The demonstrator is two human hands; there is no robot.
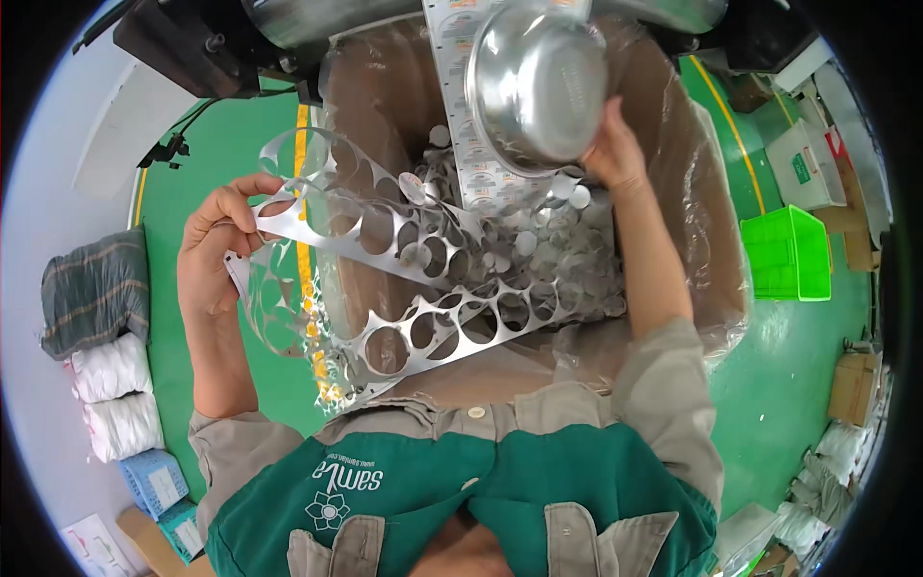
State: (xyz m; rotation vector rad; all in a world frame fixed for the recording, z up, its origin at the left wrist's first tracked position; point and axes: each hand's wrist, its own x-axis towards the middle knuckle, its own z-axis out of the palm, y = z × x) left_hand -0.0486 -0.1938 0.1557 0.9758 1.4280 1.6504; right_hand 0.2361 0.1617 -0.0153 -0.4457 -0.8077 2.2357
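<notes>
Okay, left hand [213,252] fingers curled, pinching punched foil strip [385,279] at its end; strip trails away over lined box [716,240]. Right hand [615,149] fingers wrapped on steel bowl [538,87] rim above.

Upper garment: beige-grey work shirt [663,385], collared, pale button at neck, sleeves rolled up to elbows. Over shirt: green bib apron [481,490] with white flower emblem and white lettering at chest. Apron straps: two beige-grey bands running down over bib. Forearms bare, left hand [216,245] and right hand [615,149] ungloved.
</notes>
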